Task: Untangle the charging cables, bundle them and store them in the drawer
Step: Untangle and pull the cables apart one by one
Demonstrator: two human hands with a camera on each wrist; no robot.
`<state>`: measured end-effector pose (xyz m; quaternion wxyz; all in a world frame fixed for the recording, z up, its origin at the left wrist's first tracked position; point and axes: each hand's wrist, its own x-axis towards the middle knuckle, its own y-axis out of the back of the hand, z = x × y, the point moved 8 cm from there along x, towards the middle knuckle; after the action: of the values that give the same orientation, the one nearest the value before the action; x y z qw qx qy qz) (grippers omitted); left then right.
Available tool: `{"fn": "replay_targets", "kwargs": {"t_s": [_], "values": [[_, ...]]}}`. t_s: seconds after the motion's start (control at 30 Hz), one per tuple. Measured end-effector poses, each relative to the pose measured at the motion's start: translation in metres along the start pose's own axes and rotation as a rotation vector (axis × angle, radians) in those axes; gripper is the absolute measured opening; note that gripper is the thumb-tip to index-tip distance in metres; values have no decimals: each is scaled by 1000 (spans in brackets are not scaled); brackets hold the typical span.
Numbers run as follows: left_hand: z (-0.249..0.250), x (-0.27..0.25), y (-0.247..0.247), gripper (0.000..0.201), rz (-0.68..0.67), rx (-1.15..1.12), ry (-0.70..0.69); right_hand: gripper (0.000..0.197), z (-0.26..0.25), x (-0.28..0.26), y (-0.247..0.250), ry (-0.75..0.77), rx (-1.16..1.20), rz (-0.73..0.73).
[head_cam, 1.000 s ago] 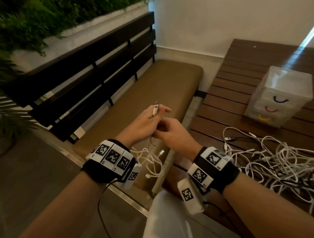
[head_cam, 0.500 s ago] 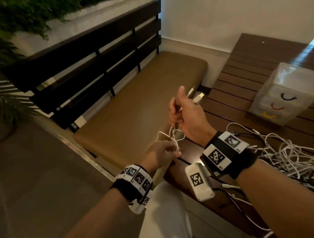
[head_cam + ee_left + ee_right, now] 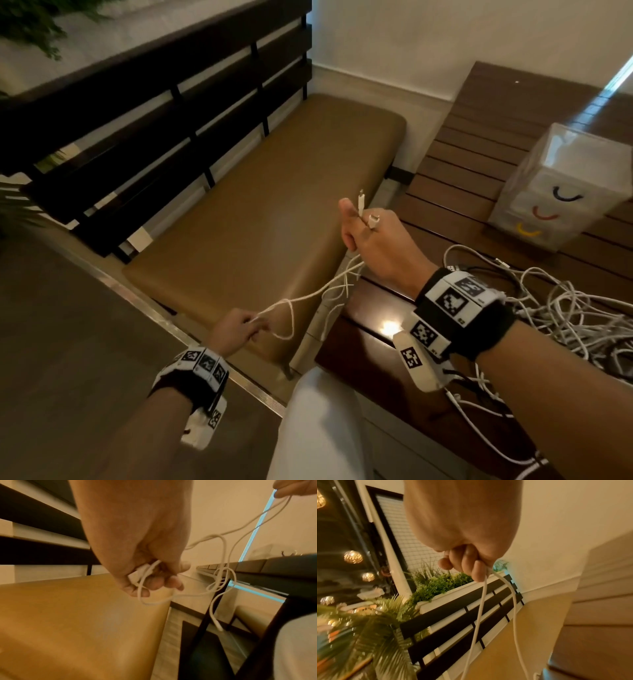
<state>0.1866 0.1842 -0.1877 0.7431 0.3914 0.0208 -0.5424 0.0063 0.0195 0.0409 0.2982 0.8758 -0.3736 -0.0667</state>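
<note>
Right hand (image 3: 371, 240) (raised), two plugs (image 3: 367, 213) gripped

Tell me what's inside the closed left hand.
In the left hand, curled fingers hold a white cable looped out below them, plus a small white piece, perhaps a connector. Anything deeper in the palm is covered.

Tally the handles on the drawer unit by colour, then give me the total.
Drawer unit, seen in the head view:
Dark blue handle: 1
Red handle: 1
Yellow handle: 1
Total: 3
</note>
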Motion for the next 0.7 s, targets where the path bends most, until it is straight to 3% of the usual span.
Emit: {"fn": "replay_targets", "kwargs": {"t_s": [0.13,0.23,0.3,0.47,0.6,0.7], "values": [[-13,1,-2,16,-27,144,80,65,2,-2,-10,0,19,-49],[-9,7,1,48,-44,162,125,67,4,-4,-11,10,-14,-48],[-13,7,10,52,-6,132,150,70,5,-5,-6,1,-28,-33],[-5,6,9,25,-3,56,9,73,7,-6,-3,0,-58,-29],[35,-4,6,25,34,-128,-115,71,13,-6,-7,-15,-87,-28],[75,-17,13,27,128,-219,-247,57,21,-8,-22,-63,-111,-120]]}}
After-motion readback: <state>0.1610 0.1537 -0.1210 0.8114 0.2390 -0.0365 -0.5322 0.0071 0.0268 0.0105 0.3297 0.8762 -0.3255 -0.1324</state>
